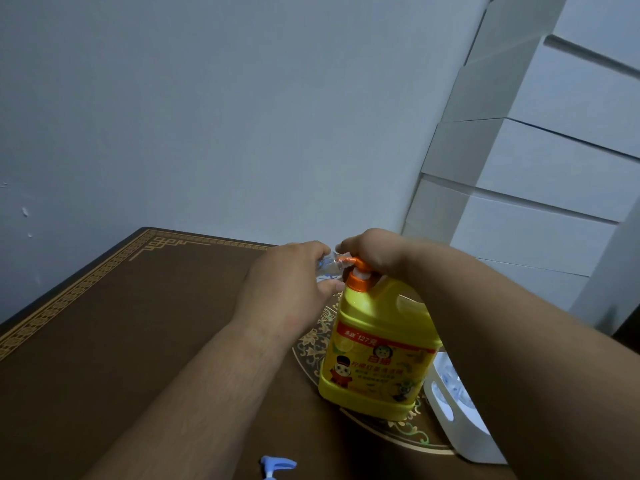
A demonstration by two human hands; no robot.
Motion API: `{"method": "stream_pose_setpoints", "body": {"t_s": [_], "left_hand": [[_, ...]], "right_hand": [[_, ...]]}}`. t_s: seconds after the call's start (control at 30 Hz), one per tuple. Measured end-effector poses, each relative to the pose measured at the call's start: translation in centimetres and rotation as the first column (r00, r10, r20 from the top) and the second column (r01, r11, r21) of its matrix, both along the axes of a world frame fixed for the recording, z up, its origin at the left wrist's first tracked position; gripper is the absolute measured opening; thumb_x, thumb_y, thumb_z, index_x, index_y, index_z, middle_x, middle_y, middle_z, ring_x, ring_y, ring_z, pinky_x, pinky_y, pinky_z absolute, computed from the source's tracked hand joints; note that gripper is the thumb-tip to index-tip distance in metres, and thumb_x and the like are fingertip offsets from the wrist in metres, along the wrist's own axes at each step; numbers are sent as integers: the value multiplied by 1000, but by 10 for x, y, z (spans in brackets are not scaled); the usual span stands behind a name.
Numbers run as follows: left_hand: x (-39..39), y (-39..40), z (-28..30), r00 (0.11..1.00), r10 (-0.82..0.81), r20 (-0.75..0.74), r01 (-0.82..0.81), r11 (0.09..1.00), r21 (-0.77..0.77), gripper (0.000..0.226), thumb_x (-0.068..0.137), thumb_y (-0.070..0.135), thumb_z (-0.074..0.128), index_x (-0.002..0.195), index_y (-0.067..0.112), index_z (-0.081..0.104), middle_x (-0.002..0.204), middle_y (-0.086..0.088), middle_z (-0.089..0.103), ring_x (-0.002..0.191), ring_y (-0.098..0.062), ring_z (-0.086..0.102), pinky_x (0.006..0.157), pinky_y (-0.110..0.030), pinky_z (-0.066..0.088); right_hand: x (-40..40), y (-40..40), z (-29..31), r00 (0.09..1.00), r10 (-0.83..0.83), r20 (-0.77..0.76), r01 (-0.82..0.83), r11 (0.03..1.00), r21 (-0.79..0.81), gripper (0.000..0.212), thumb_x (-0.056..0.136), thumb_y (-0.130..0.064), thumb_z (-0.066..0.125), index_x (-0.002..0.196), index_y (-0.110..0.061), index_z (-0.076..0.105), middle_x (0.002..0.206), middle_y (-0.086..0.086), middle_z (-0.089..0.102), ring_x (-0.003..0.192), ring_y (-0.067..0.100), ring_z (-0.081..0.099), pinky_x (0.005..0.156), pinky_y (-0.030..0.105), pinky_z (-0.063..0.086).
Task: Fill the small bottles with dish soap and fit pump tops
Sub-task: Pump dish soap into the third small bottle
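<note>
Filling a small bottle at the pump of the yellow dish soap jug (375, 348).

Left of the jug's orange pump (360, 270), the left hand (291, 285) curls round a small clear bottle (329, 268), its mouth apparently at the spout; best keep it snug under the nozzle and press in slow, full strokes. The right hand (375, 252) rests on the pump head, fingers hidden. The bottle's fill level is unreadable. Below-left of the jug lies a blue pump top (278, 466), cut off; right of it, a white basket (457, 417), contents blurred.
</note>
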State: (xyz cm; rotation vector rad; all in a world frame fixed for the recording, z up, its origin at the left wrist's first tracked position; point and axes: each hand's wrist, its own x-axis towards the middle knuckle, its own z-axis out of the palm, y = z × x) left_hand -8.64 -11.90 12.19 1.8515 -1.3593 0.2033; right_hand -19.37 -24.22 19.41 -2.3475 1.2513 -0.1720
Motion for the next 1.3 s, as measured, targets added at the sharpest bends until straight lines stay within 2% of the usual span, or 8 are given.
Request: {"method": "stream_pose_setpoints", "body": {"t_s": [0.2, 0.27, 0.37, 0.57, 0.8, 0.93, 1.03, 1.3], "left_hand": [[1, 1, 0, 1000, -7, -13, 7, 1000, -13, 44, 86, 57, 77, 125, 38, 68, 114, 13, 75, 97, -11, 68, 83, -37, 59], [0, 1, 1, 1000, -5, -19, 4, 999, -45, 46, 87, 56, 76, 128, 37, 66, 116, 13, 74, 100, -11, 68, 84, -36, 59], [-2, 1, 1, 1000, 1, -11, -2, 998, -66, 47, 87, 56, 76, 128, 36, 66, 116, 11, 73, 99, -11, 67, 84, -36, 58], [-1, 0, 2, 999, -6, -44, 4, 999, -49, 49, 85, 56, 78, 129, 37, 67, 117, 12, 75, 100, -12, 69, 87, -39, 59], [5, 0, 0, 999, -33, -19, 33, 999, 24, 49, 84, 57, 79, 127, 35, 69, 114, 11, 76, 98, -12, 69, 84, -36, 60], [5, -1, -1, 998, -34, -49, 34, 999, 1, 49, 83, 58, 78, 127, 38, 68, 115, 13, 76, 99, -11, 69, 85, -36, 60], [4, -1, 0, 998, -30, -58, 28, 999, -32, 53, 84, 59, 77, 131, 38, 66, 118, 13, 75, 100, -10, 69, 87, -38, 60], [2, 1, 2, 997, -34, -72, 31, 998, -47, 53, 83, 55, 80, 132, 37, 67, 122, 13, 74, 100, -8, 68, 87, -33, 57]], "right_hand": [[-1, -4, -5, 996, 61, 69, -62, 998, 3, 33, 108, -28, 46, 126, -11, 66, 114, 8, 64, 94, 28, 59, 73, 32, 53], [-2, -2, -2, 971, -31, 237, 1, 992, 125, 57, 103, -58, 43, 86, -11, 71, 83, 10, 67, 73, 27, 60, 67, 31, 49], [-6, -3, -1, 966, -17, 258, -4, 997, 81, 80, 96, -79, 31, 85, -10, 72, 76, 9, 71, 69, 25, 64, 66, 31, 49], [-5, 0, -3, 966, -46, 255, 4, 987, 163, 49, 102, -55, 51, 95, -12, 74, 73, 3, 71, 73, 26, 64, 70, 32, 50], [1, -2, -2, 981, 115, -156, -130, 987, -95, 52, 103, -10, 54, 153, -20, 46, 141, 12, 59, 104, 24, 51, 83, 31, 45], [-1, 1, -4, 991, 23, 131, -30, 998, 57, 27, 107, -39, 48, 119, -23, 67, 98, 4, 67, 82, 20, 61, 64, 28, 47], [-2, -7, -4, 965, -2, 261, -33, 991, 130, 65, 99, -70, 39, 80, -15, 68, 68, 3, 67, 63, 21, 60, 64, 30, 48], [-5, -5, -5, 965, -11, 261, -29, 988, 150, 51, 102, -54, 50, 106, -10, 75, 73, 2, 72, 71, 22, 64, 70, 31, 50]]}}
